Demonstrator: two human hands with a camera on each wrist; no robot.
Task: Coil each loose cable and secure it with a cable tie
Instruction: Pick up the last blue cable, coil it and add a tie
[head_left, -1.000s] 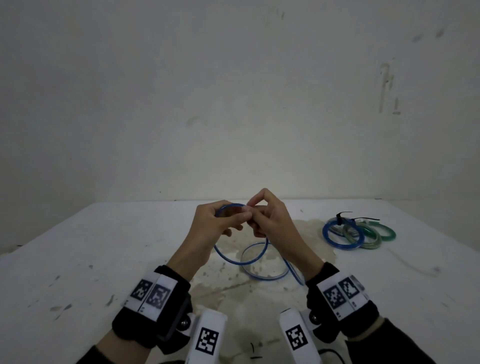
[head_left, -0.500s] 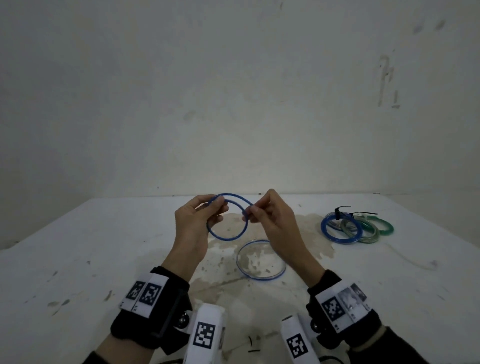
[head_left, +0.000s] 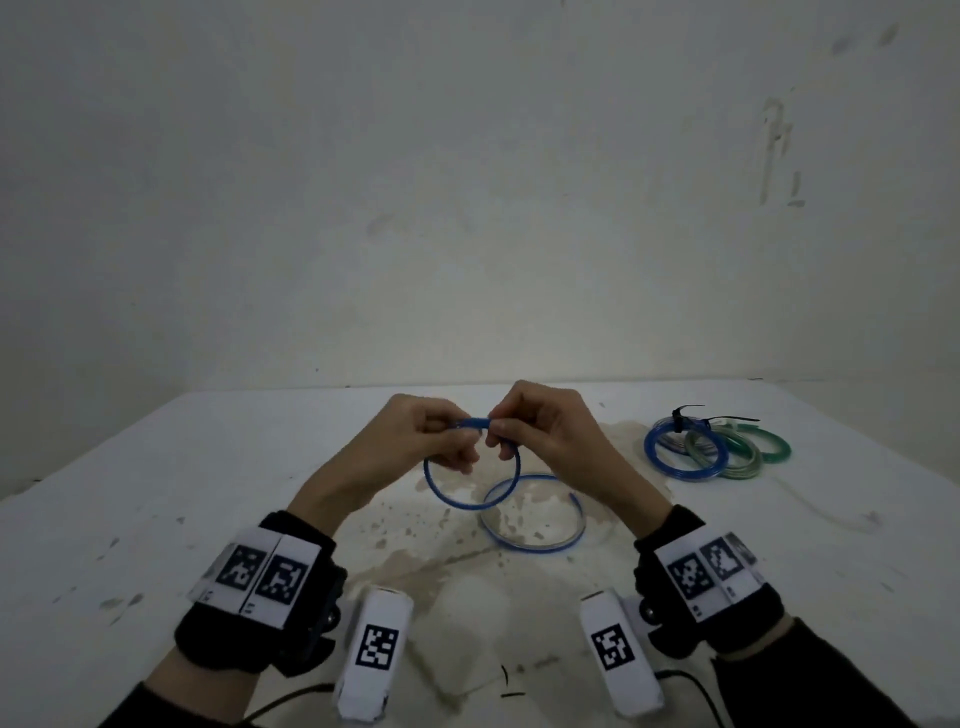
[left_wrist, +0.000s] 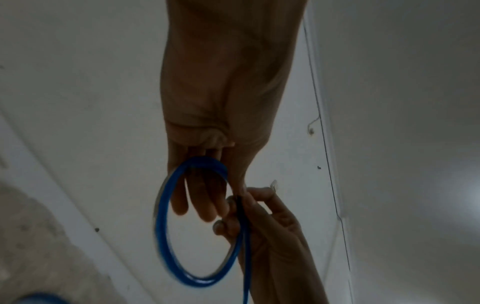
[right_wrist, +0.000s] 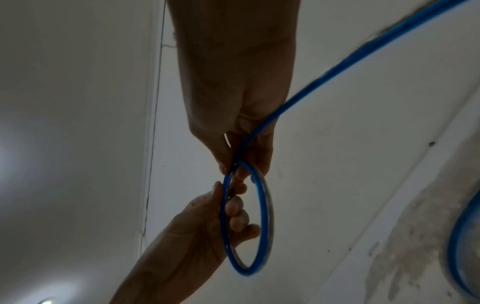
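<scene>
A thin blue cable (head_left: 457, 499) is wound into a small coil held up over the white table (head_left: 156, 493). My left hand (head_left: 431, 441) grips the top of the coil, fingers curled through the loop (left_wrist: 166, 226). Close beside it, my right hand (head_left: 535, 431) pinches the cable (right_wrist: 239, 156) at the top of the coil. The rest of the blue cable lies as a loose loop (head_left: 535, 540) on the table below the hands. No cable tie shows in either hand.
At the back right lie coiled cables, blue (head_left: 675, 457), grey (head_left: 727, 457) and green (head_left: 769, 447), with a black cable tie (head_left: 680, 418) sticking up. A brownish stain (head_left: 467, 571) covers the table's middle. A wall stands behind the table's far edge.
My hands have come together at the top of the coil, which hangs lower now. The coil was held wide between the hands half a second ago.
</scene>
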